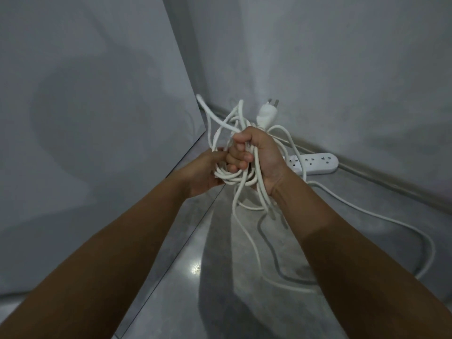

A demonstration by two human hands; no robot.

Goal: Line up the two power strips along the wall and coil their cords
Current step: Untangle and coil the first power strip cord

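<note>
So my right hand (254,155) is fisted tight around a messy bundle of white cord (234,177), and the left hand (203,172) is cupped under the loops, pinching a strand. The plug (265,113) sticks up behind the fist. One strip (315,163) lies on the floor against the wall (342,69), its cord trailing in a big loop to the right. I'd feed that slack in as even loops instead of cramming it. Can't find the second strip anywhere, and honestly can't tell which strands belong to which cord.
</note>
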